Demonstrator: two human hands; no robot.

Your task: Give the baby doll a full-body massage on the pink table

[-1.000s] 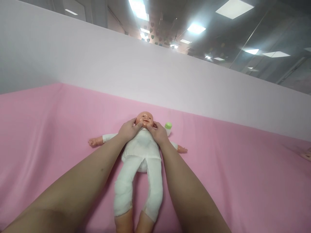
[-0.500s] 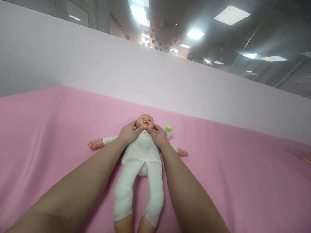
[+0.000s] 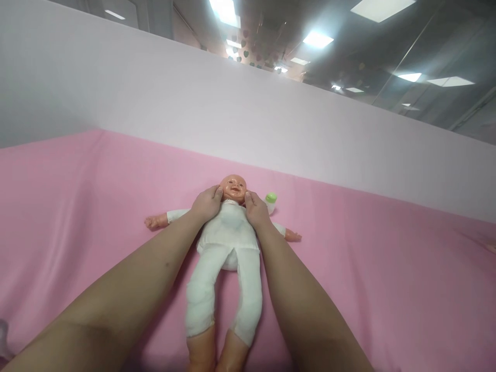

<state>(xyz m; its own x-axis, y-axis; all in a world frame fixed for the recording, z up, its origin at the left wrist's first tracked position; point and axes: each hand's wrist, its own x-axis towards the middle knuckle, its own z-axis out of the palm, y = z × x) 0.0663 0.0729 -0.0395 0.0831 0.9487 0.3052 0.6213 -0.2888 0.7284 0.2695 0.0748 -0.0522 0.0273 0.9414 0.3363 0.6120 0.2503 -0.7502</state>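
Note:
A baby doll in a white suit lies face up on the pink sheet, arms spread and legs toward me. My left hand rests on its left shoulder with the thumb pressed to the cheek of the doll's head. On the other side my right hand mirrors it, thumb against the opposite cheek. The fingers of both hands curl around the sides of the head and neck.
A small bottle with a green cap lies just beyond my right hand, beside the doll's head. A pale partition wall runs behind the sheet. At the far right edge something flesh-coloured peeks in.
My thumbs have slid from the doll's chin outward and up to its cheeks. The view shifted slightly; the doll stays in place.

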